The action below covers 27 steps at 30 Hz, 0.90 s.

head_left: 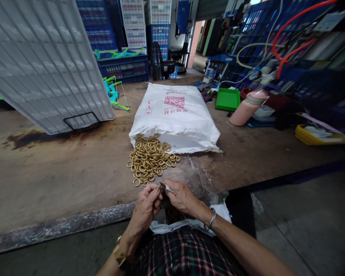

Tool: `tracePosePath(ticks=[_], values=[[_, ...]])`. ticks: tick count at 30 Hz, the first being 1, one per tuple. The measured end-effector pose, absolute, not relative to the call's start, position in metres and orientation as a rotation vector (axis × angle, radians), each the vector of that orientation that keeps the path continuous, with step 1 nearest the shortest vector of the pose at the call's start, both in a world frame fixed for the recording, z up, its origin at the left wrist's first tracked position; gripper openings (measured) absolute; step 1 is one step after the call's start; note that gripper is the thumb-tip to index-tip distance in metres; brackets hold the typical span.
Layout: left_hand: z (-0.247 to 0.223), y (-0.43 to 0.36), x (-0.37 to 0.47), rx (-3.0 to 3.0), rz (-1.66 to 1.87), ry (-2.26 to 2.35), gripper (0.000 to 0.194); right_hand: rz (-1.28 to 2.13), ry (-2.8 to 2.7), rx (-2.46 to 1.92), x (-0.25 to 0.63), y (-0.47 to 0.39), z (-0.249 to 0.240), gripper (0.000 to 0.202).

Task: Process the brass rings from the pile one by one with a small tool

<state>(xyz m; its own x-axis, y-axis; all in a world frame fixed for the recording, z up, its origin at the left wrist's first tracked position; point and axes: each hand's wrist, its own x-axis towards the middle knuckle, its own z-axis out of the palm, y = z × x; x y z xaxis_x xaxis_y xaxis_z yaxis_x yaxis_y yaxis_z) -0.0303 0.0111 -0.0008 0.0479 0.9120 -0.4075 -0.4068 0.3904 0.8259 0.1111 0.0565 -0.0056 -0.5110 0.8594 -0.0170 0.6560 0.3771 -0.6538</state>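
Close to the table's front edge, my left hand (148, 204) pinches a small gold-coloured ring (160, 186) between thumb and fingers. Right beside it, my right hand (181, 196) is closed around a small tool (168, 188) with a pale grey body and a dark tip. The tip is at the ring; whether they touch I cannot tell. Just beyond both hands lies a heap of gold-coloured rings (149, 157), spilling from the mouth of a white woven sack (175, 115) with red print. Below my hands, a white bag (224, 211) lies open at my lap, its contents mostly hidden.
A ribbed whitish crate (46, 65) stands tilted on the table's left. To the right are a green tray (227, 99), a pink bottle (245, 109) and a yellow tray (319, 136). Stacked crates (132, 19) and a black fan (158, 61) are behind; red hoses (278, 42) hang at right.
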Motion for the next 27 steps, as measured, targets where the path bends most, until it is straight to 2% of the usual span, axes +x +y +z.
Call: tracePosePath(ticks=[7, 27], values=[[-0.005, 0.010, -0.030, 0.646, 1.079, 1.149, 0.035, 0.729, -2.482, -1.344, 0.110, 0.054, -0.007, 0.015], [-0.011, 0.008, -0.035, 0.771, 1.040, 1.196, 0.039, 0.713, -2.657, -1.446, 0.105, 0.062, 0.000, 0.021]])
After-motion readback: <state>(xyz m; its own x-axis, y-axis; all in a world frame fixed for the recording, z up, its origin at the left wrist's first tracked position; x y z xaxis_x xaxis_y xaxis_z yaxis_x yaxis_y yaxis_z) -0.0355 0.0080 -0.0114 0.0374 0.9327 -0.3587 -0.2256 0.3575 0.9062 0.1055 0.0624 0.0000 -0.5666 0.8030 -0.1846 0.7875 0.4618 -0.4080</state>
